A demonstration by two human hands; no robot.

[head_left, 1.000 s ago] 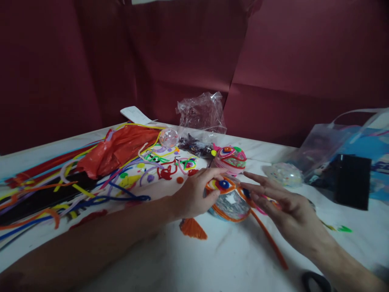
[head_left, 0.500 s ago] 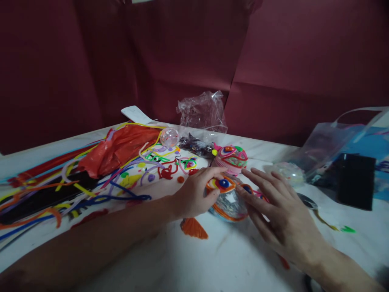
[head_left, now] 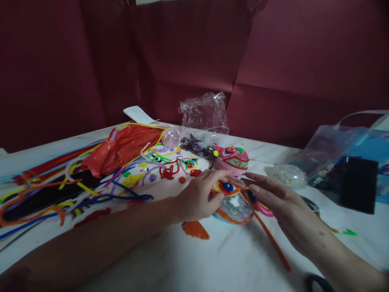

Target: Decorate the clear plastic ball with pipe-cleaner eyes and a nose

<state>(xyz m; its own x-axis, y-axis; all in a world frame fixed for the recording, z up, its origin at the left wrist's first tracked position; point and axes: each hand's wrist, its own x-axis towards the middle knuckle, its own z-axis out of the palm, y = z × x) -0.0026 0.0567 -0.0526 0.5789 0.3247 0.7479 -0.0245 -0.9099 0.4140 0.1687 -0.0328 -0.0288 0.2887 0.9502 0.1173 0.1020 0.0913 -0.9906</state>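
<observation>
A clear ball [head_left: 238, 207] decorated with pipe cleaners stands on the table, with orange-rimmed blue eyes on its upper side. My left hand [head_left: 200, 194] grips its left side, thumb at the front and fingers over the top. On the right, my right hand [head_left: 287, 211] has its fingers stretched out, the tips beside the right eye; whether they touch it I cannot tell. An orange pipe cleaner [head_left: 273, 241] runs from the ball toward the front right. Behind stands a pink ball [head_left: 232, 160] with similar eyes. An orange fan-shaped piece [head_left: 196, 230] lies near my left wrist.
Loose pipe cleaners [head_left: 121, 188] and a red plastic sheet [head_left: 118, 148] cover the left. Crumpled clear plastic [head_left: 203, 113] and a small clear ball [head_left: 170, 138] are behind. At right are a clear half-ball [head_left: 287, 175], a black box [head_left: 358, 184] and a translucent bag [head_left: 322, 146].
My right hand has drawn its fingers together and shifted slightly, uncovering the orange pipe cleaner and more of the right eye. My left hand still grips the ball. The view has shifted slightly.
</observation>
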